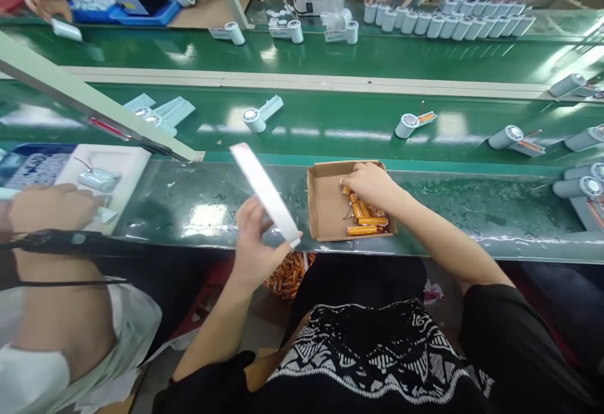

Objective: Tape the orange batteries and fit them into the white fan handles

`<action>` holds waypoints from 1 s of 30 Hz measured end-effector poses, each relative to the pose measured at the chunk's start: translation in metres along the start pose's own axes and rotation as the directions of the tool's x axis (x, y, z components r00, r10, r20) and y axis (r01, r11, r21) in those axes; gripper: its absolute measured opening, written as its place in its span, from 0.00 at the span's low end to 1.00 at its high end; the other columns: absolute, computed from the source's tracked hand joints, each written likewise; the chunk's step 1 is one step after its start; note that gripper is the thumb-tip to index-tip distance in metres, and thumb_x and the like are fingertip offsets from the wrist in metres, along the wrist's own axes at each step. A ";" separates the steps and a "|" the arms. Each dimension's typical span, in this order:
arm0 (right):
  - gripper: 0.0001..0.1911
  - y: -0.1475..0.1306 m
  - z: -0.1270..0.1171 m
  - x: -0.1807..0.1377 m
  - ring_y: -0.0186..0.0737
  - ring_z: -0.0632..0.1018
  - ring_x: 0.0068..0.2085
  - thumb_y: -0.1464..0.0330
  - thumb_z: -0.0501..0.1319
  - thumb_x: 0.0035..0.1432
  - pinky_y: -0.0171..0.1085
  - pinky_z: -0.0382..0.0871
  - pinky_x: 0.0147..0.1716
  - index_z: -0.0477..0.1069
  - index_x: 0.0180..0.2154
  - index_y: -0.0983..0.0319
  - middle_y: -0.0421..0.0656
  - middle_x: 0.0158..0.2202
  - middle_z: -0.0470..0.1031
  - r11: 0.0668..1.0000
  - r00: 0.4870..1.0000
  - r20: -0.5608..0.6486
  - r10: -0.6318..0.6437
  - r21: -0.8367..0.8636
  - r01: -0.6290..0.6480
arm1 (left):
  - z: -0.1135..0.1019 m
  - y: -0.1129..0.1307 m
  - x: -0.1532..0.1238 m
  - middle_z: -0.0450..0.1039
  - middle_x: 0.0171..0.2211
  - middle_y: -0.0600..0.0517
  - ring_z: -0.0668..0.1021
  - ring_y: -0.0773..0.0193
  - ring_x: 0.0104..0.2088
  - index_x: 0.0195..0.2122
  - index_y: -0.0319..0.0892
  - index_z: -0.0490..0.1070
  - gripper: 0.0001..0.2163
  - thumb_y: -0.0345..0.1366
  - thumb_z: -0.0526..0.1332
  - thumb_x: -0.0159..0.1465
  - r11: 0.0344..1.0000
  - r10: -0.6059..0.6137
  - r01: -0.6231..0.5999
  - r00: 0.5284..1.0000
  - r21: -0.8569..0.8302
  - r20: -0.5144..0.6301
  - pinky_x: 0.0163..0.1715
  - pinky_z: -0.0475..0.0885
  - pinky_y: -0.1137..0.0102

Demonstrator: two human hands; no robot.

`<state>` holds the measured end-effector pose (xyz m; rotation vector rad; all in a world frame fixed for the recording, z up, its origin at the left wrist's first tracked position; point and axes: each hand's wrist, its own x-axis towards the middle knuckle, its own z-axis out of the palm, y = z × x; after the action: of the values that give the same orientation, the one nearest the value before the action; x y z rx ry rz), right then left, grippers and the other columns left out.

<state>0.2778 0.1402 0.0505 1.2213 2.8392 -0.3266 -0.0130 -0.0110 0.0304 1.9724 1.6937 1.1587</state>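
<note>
My left hand (255,238) grips a long white plastic piece (265,192) near its lower end, holding it tilted above the bench's front edge. Its far side is hidden from me. Over a shallow cardboard box (325,203), my right hand (370,184) reaches in with fingers curled on an orange battery (346,190). Several more orange batteries (362,230) with thin wires lie on the right side of that box. Below the bench edge, a heap of orange batteries (289,275) shows between my left arm and my lap.
Behind the box, a green conveyor (330,124) carries pale-blue fan-like units (255,119), some with orange batteries in open handles. A slanted metal post (104,102) stands left. A co-worker's arm (56,212) is beside a white foam tray (136,165). Other people work across the belt.
</note>
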 end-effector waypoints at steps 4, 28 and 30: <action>0.08 0.021 0.010 0.020 0.49 0.78 0.50 0.76 0.66 0.67 0.45 0.67 0.51 0.85 0.38 0.62 0.53 0.44 0.86 0.988 0.994 0.012 -0.112 0.106 0.110 | 0.016 -0.004 0.004 0.65 0.67 0.40 0.65 0.39 0.74 0.73 0.52 0.57 0.39 0.37 0.73 0.64 0.992 0.097 -0.106 0.988 0.073 0.125 0.56 0.85 0.51; 0.16 -0.076 0.036 -0.075 0.42 0.86 0.33 0.53 0.77 0.59 0.42 0.85 0.36 0.83 0.39 0.57 0.42 0.34 0.87 0.622 0.307 -0.648 0.698 0.760 0.191 | 0.032 0.032 0.016 0.82 0.57 0.43 0.68 0.43 0.64 0.70 0.44 0.70 0.31 0.21 0.68 0.66 0.699 0.529 -0.522 0.837 0.488 0.138 0.57 0.75 0.58; 0.15 -0.075 0.031 -0.081 0.41 0.86 0.33 0.53 0.77 0.60 0.42 0.85 0.37 0.83 0.39 0.57 0.42 0.35 0.87 0.583 0.376 -0.597 0.709 0.796 0.164 | 0.030 0.033 0.018 0.83 0.56 0.44 0.69 0.45 0.64 0.73 0.45 0.68 0.34 0.21 0.68 0.66 0.682 0.551 -0.536 0.824 0.498 0.134 0.58 0.74 0.58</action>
<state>0.2777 0.0261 0.0432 2.9139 3.0762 -1.3813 0.0309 0.0047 0.0406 2.9701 1.5834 0.9397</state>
